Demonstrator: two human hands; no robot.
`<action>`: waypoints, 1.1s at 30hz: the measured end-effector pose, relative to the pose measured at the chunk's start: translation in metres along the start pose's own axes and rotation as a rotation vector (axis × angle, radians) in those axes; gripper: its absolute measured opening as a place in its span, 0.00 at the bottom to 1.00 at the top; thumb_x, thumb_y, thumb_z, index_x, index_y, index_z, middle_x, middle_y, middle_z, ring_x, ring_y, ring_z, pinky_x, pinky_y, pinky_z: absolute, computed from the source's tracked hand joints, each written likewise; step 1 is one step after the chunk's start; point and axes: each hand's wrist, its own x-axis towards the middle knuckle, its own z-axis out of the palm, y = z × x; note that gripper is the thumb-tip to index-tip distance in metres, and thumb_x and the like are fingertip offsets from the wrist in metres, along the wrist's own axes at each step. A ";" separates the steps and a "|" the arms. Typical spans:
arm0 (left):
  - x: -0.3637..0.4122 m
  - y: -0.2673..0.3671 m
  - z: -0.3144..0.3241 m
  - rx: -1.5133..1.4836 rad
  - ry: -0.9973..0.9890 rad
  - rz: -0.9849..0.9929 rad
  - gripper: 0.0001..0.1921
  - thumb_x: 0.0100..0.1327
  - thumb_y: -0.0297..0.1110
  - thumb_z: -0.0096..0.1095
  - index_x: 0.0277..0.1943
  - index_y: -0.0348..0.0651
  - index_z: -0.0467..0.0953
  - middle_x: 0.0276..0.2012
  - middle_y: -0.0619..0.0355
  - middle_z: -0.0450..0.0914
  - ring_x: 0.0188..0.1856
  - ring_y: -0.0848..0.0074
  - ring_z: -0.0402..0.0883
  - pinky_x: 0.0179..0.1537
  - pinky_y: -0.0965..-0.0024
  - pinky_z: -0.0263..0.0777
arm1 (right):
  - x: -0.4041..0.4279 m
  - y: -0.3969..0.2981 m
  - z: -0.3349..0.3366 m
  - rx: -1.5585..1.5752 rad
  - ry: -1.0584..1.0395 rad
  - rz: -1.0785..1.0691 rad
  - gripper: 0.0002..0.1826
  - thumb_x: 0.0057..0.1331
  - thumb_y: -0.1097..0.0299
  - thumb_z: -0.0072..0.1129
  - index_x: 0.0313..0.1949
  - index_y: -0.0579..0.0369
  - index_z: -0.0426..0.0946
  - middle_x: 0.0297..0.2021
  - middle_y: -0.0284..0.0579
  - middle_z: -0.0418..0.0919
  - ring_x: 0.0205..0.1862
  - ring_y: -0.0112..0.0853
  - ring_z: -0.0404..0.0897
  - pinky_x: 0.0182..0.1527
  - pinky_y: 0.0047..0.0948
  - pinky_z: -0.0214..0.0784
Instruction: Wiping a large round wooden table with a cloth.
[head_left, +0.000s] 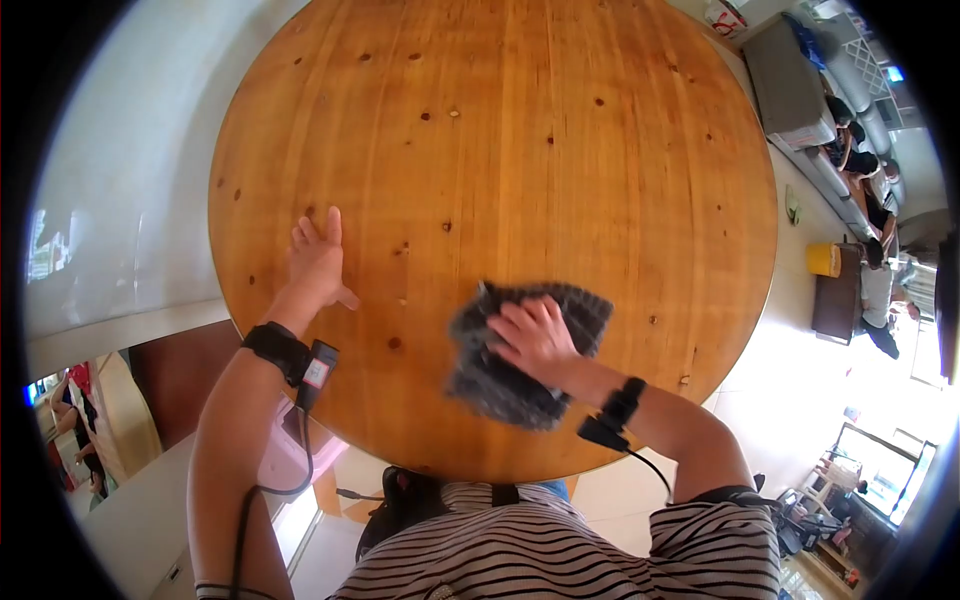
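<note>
A round wooden table with dark knots fills the space before me. My right hand lies on top of a fluffy dark grey cloth, gripping it against the tabletop near the front edge. Motion blurs the cloth and the fingers. Towards the table's left side, my left hand holds nothing, with its fingers and thumb apart. It is over the wood; whether the palm touches the surface is hard to tell. Each wrist wears a black strap with a cable.
A pale wall runs along the table's left side. Under the front left rim stands a pink plastic object. Off to the right are a grey cabinet-like box, a yellow bin and several people on seats.
</note>
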 end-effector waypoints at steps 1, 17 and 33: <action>-0.001 0.001 -0.001 0.005 -0.011 -0.006 0.67 0.23 0.43 0.77 0.62 0.39 0.31 0.57 0.26 0.41 0.60 0.43 0.45 0.57 0.55 0.49 | -0.012 -0.001 -0.005 0.020 -0.004 -0.041 0.19 0.47 0.60 0.59 0.40 0.46 0.70 0.39 0.38 0.65 0.42 0.37 0.63 0.47 0.40 0.54; -0.006 -0.002 -0.004 -0.022 -0.008 -0.025 0.65 0.24 0.40 0.78 0.62 0.39 0.33 0.57 0.26 0.41 0.61 0.42 0.44 0.58 0.53 0.46 | 0.020 0.021 -0.004 -0.224 0.145 0.305 0.17 0.49 0.61 0.58 0.39 0.49 0.71 0.39 0.40 0.67 0.42 0.39 0.64 0.45 0.39 0.55; 0.003 0.003 -0.002 0.022 -0.028 -0.031 0.67 0.24 0.42 0.77 0.62 0.40 0.30 0.58 0.27 0.41 0.61 0.44 0.44 0.59 0.56 0.45 | 0.071 0.084 -0.018 -0.328 0.284 0.415 0.15 0.52 0.57 0.53 0.38 0.47 0.69 0.36 0.38 0.67 0.43 0.37 0.64 0.47 0.40 0.54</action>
